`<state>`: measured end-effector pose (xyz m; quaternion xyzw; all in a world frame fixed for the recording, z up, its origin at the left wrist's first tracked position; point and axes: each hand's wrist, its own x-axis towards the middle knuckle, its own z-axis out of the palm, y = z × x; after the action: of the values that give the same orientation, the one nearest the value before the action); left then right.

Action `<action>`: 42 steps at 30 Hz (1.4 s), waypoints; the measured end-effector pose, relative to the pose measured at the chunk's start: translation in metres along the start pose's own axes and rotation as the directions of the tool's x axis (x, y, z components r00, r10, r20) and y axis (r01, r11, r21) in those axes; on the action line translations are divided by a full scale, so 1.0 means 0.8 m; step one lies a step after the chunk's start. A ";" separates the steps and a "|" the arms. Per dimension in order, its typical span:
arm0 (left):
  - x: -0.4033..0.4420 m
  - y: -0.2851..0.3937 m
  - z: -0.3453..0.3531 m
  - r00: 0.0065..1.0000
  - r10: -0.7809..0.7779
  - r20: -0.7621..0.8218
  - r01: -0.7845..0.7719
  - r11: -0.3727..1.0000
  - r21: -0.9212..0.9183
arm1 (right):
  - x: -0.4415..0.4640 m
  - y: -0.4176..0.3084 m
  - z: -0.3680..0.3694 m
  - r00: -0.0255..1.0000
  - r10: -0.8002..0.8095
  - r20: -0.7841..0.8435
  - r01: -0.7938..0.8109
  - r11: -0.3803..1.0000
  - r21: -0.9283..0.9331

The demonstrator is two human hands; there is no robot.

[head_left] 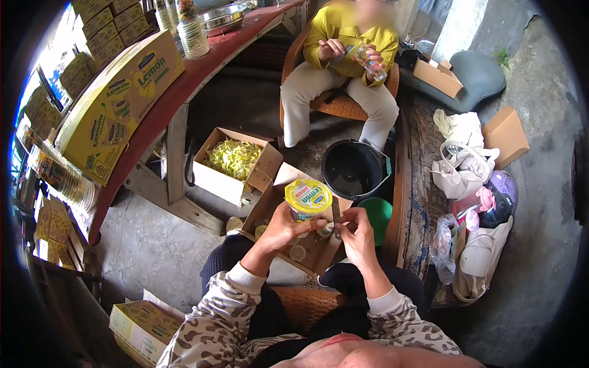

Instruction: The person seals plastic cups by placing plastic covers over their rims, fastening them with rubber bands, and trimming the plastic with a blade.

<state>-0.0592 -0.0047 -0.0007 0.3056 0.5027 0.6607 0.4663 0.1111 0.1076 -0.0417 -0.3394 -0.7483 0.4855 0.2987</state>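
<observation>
A clear plastic cup with a yellow and white lemon-printed lid (308, 195) is in my left hand (283, 228), whose fingers curl round its side. My right hand (359, 236) grips a knife (335, 210) with a dark, narrow blade pointing up beside the cup's right side. Both hands nearly meet under the cup, and the spot where the knife meets it is partly hidden by fingers. Beneath them stands an open cardboard box (257, 210) with a few clear cups (297, 253) inside.
A carton of yellow strips (232, 158) and a black bucket (353, 168) stand ahead, with a green container (375, 214) beside the bucket. Opposite sits a person (350, 67) handling clear packaging. A red-edged table (211, 58) with lemon-printed boxes (126, 101) is left; bags (463, 172) lie right.
</observation>
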 end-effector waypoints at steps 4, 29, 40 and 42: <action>0.005 -0.009 0.001 0.997 0.080 -0.022 -0.078 0.993 0.094 | 0.004 -0.008 -0.010 0.997 -0.034 -0.073 0.039 0.997 0.061; 0.016 -0.055 0.023 0.951 0.305 0.057 -0.286 0.790 0.542 | -0.004 -0.064 -0.038 0.816 -0.577 -0.035 0.467 0.695 -0.547; 0.016 -0.059 0.027 0.940 0.333 0.082 -0.320 0.765 0.559 | -0.008 -0.063 -0.034 0.806 -0.591 0.005 0.481 0.651 -0.587; 0.016 -0.059 0.027 0.937 0.338 0.092 -0.327 0.749 0.576 | -0.009 -0.065 -0.033 0.804 -0.595 0.011 0.482 0.640 -0.598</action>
<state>-0.0305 0.0178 -0.0395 0.5120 0.6225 0.5493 0.2203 0.1245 0.1006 0.0147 -0.2174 -0.8935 0.0911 0.3821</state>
